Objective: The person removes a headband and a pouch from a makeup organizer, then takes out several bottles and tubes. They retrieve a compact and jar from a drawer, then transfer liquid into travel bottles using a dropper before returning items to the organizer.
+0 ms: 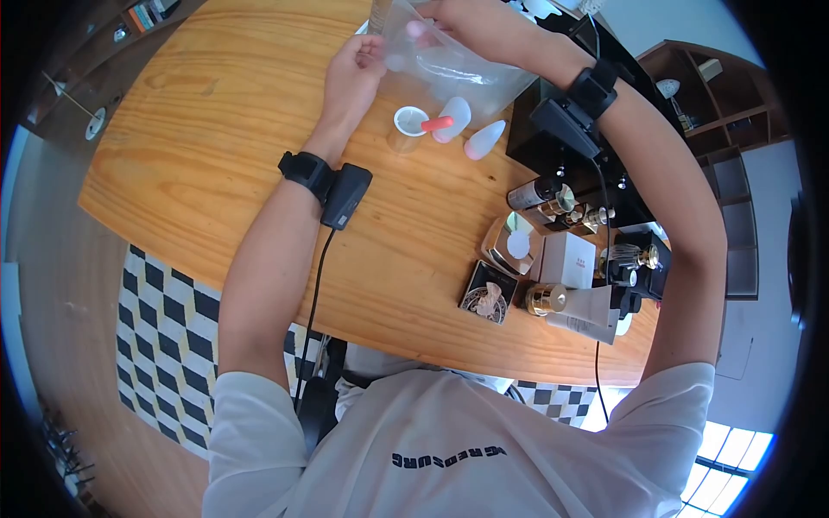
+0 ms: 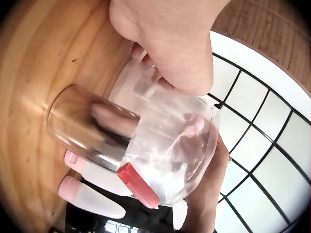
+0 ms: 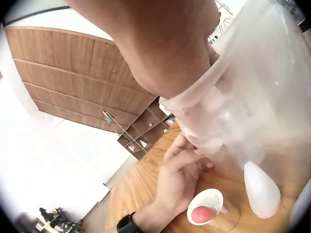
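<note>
A clear plastic bag (image 1: 462, 73) stands on the table's far side, its mouth held at the left by my left hand (image 1: 358, 62), whose fingers pinch the rim. My right hand (image 1: 442, 15) reaches in through the mouth, its fingers blurred behind the plastic. A pink rounded end (image 1: 417, 30) shows beside those fingers; I cannot tell whether they grip it. In front of the bag are a clear cup (image 2: 82, 126) with a red-handled tool (image 2: 138, 186) in it, and two white tapered bottles (image 1: 453, 119) (image 1: 485, 140) with pink caps, standing cap down.
Cosmetic bottles (image 1: 544, 194), a white box (image 1: 568, 261) and a small black tray (image 1: 488, 293) crowd the table's right side. A glossy black case (image 1: 553, 129) stands behind them. Cables run from both wrist cameras. The wooden table (image 1: 190, 155) curves off to the left.
</note>
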### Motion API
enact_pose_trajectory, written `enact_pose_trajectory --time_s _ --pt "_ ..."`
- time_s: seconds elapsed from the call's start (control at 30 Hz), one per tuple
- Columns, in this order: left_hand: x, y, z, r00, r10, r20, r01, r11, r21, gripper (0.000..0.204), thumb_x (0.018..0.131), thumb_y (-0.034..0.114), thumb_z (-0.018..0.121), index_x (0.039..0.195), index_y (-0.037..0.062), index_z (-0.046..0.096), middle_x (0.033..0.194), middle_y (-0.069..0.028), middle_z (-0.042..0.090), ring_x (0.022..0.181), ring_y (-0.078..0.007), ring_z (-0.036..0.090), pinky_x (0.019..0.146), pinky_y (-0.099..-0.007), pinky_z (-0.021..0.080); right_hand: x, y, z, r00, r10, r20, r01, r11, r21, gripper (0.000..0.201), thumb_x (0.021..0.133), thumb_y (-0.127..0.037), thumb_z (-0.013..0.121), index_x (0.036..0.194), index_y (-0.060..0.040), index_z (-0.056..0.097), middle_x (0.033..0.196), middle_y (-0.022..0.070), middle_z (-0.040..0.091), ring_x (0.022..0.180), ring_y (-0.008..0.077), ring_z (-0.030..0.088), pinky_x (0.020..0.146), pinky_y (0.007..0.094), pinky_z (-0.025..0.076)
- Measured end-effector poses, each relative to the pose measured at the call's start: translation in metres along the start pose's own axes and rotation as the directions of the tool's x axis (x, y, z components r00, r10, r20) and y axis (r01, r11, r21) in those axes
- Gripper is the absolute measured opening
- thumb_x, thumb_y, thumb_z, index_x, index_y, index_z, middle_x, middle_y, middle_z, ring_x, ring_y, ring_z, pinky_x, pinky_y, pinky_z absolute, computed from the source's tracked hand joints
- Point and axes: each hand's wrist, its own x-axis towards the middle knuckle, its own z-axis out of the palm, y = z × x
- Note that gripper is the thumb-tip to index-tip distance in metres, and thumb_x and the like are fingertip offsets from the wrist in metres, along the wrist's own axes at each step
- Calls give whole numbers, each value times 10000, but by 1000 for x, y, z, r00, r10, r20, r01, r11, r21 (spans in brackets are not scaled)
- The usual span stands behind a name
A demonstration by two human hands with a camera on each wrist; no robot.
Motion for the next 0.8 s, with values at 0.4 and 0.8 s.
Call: enact_pose_trajectory --time_s 0.4,0.8 --pt "8 -8 -2 997 33 -68 -23 990 140 189 924 64 735 1094 -8 692 951 -8 675 862 -101 578 793 -254 501 -2 11 -57 998 13 -65 -12 1000 23 238 956 -248 664 1070 -46 716 893 239 686 851 440 672 741 481 530" --pt "6 -6 5 990 42 -137 -9 973 229 187 913 93 762 1052 -10 692 918 -27 692 826 -116 616 777 -270 526 -13 -35 -87 982 -83 -172 83 997 -7 273 935 -227 738 1117 -23 727 923 196 710 855 349 699 748 417 546"
